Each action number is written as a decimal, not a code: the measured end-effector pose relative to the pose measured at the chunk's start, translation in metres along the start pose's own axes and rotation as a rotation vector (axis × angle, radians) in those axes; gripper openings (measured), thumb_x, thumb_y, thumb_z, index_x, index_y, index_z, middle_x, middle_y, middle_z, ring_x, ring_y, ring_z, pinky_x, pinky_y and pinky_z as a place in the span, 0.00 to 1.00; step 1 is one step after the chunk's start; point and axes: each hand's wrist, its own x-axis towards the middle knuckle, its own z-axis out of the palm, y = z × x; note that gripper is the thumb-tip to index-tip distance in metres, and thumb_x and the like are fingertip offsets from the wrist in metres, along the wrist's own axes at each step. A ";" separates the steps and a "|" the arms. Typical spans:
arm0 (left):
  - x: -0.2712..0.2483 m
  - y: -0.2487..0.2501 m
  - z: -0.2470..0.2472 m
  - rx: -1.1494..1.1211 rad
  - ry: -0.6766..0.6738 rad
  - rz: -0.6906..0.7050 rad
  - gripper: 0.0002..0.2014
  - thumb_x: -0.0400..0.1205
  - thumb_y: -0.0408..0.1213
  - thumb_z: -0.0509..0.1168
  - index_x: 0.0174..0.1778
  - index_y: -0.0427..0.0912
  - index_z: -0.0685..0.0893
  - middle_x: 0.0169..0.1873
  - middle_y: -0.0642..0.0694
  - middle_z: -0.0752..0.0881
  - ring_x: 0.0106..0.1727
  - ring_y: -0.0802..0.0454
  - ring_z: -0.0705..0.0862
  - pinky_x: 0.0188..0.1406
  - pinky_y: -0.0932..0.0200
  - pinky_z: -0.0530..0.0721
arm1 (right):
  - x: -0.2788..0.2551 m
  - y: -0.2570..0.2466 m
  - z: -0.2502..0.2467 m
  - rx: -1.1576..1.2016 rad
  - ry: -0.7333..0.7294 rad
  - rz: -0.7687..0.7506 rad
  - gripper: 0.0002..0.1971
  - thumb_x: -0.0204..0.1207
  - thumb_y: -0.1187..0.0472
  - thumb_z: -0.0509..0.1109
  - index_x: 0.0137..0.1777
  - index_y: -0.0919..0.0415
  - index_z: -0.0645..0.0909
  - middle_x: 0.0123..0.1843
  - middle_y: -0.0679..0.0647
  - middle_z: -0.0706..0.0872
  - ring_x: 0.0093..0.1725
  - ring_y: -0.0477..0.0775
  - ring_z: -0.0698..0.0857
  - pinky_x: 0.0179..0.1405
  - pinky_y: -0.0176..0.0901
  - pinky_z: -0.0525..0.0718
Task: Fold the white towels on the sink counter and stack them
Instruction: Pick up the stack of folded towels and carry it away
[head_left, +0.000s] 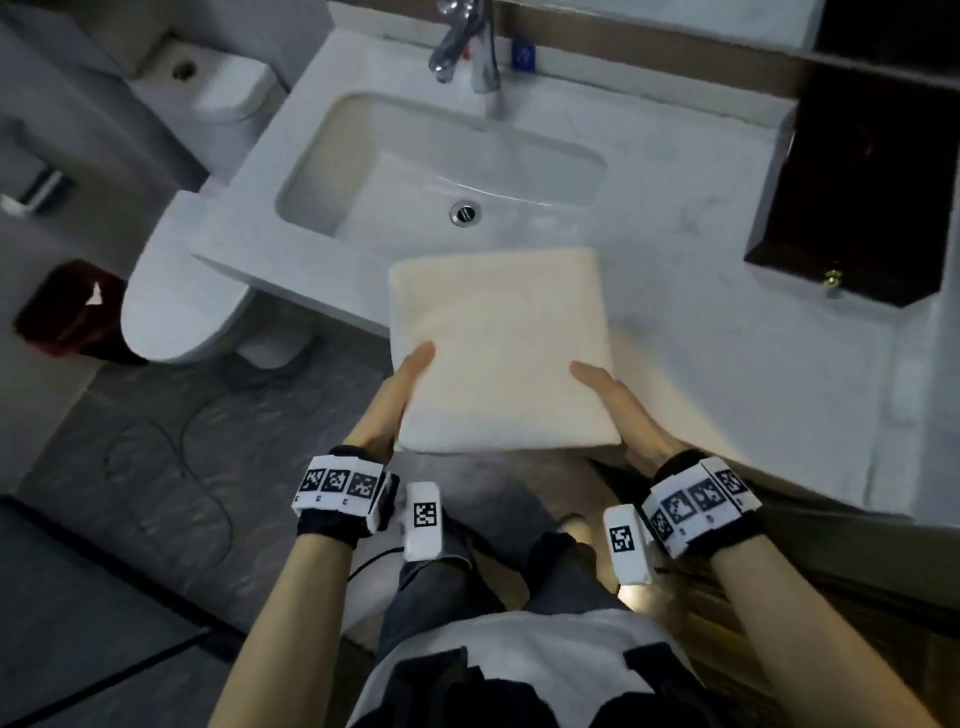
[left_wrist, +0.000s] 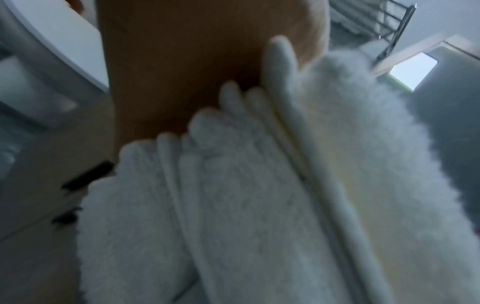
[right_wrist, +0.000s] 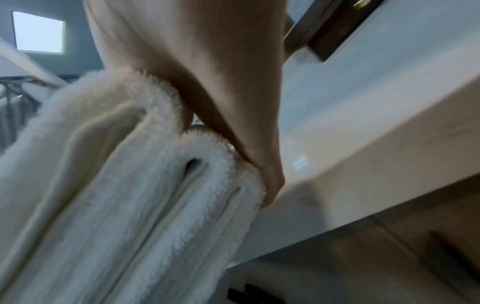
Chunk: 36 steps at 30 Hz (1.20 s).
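A folded white towel with several thick layers is held flat between both hands, above the front edge of the sink counter. My left hand grips its near-left side, thumb on top and fingers hidden beneath. My right hand grips the near-right side the same way. The left wrist view shows the layered edges of the towel against the palm of the left hand. In the right wrist view the folds of the towel press into the right hand, beside the counter's edge.
The sink basin and chrome faucet lie beyond the towel. A dark wooden box stands at the counter's back right. Left of the counter are a toilet and a red bin on the floor.
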 end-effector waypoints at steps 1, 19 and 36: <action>-0.003 0.002 -0.019 -0.029 0.002 0.012 0.25 0.70 0.64 0.67 0.55 0.51 0.83 0.48 0.50 0.92 0.51 0.53 0.90 0.36 0.61 0.88 | 0.007 -0.004 0.017 -0.020 -0.022 -0.004 0.37 0.67 0.40 0.72 0.73 0.58 0.73 0.62 0.57 0.87 0.61 0.58 0.85 0.63 0.55 0.81; -0.027 0.076 -0.371 -0.216 0.220 0.195 0.27 0.71 0.62 0.69 0.62 0.52 0.82 0.59 0.51 0.89 0.60 0.53 0.87 0.59 0.52 0.81 | 0.153 -0.059 0.388 -0.308 -0.322 -0.094 0.21 0.76 0.46 0.66 0.64 0.57 0.79 0.47 0.45 0.92 0.46 0.44 0.91 0.40 0.31 0.84; 0.066 0.261 -0.553 -0.293 0.614 0.307 0.33 0.76 0.60 0.64 0.70 0.40 0.78 0.62 0.45 0.86 0.62 0.49 0.85 0.70 0.49 0.77 | 0.329 -0.218 0.618 -0.425 -0.555 -0.172 0.30 0.68 0.38 0.71 0.67 0.52 0.80 0.65 0.47 0.86 0.67 0.49 0.82 0.77 0.51 0.69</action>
